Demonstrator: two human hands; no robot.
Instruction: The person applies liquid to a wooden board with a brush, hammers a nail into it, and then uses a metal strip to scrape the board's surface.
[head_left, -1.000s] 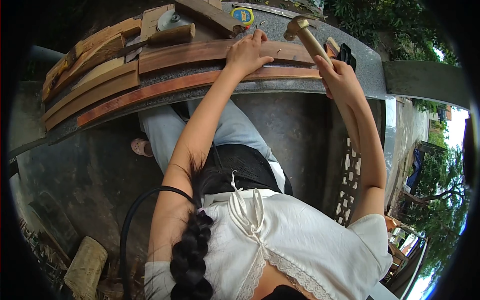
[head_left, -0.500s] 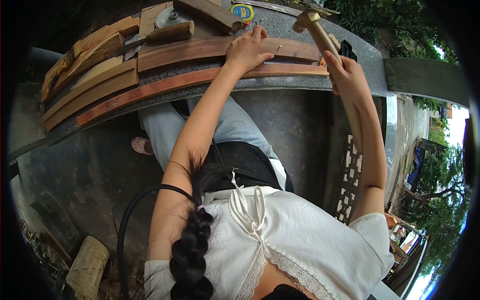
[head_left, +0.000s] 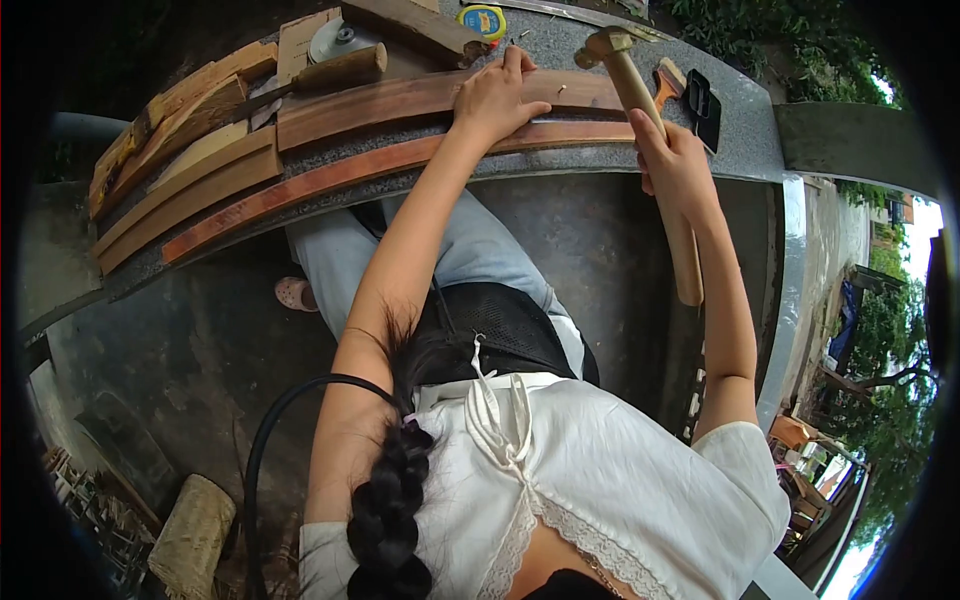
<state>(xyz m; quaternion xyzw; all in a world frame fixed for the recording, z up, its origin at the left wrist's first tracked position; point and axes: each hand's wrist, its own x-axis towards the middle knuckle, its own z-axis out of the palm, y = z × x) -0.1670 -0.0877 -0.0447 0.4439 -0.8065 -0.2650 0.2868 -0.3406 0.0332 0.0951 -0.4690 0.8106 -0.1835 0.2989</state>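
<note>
My right hand [head_left: 678, 172] is closed around the wooden handle of a hammer [head_left: 630, 85], its metal head raised over the right part of the bench. A brown wooden board [head_left: 380, 100] lies along the bench. Across it rests my left hand [head_left: 492, 103], fingers bent over the far edge and thumb stretched to the right, holding the board. Just right of that thumb, a small nail [head_left: 562, 89] stands up from the board. A reddish wooden strip [head_left: 330, 183] runs along the near edge, below my left wrist.
At the back are a tape measure [head_left: 482, 22], a dark wood block [head_left: 420, 27] and a round disc [head_left: 333, 40]. A wooden-handled tool [head_left: 340, 68] and several wood pieces [head_left: 190, 190] lie left. A brush [head_left: 668, 82] and a black object [head_left: 704, 110] sit right.
My right hand and the hammer have shifted left, uncovering the brush and more of the black object. The handle's lower end now shows beside my forearm. My left hand stays on the board.
</note>
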